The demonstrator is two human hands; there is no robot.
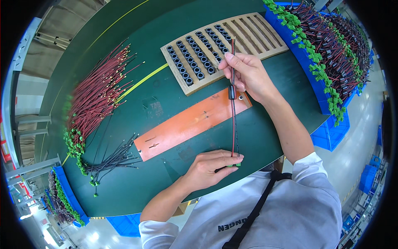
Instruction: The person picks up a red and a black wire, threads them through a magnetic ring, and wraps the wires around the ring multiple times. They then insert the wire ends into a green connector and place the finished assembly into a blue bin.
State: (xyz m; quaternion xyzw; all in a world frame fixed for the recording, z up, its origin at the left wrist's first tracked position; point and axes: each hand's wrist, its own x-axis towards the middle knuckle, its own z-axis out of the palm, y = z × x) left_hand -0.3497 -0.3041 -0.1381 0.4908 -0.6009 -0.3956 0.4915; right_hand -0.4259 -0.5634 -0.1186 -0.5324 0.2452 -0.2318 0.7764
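Note:
My left hand is closed near the table's front edge, pinching a green connector that its fingers partly cover. From it a red and a black wire run up, drawn fairly straight. Farther up, my right hand pinches the same wires just below their bare tips. A black cylindrical sleeve, like a ferrite core, sits around the wires just below my right fingers. Under the wires lies an orange board. Behind my right hand is a wooden rack holding rows of black ring-ended cylinders.
Red wires with green connectors lie heaped on the green table at left, beside a bundle of black wires. A blue bin full of wired parts stands at right. Another blue bin is at lower left.

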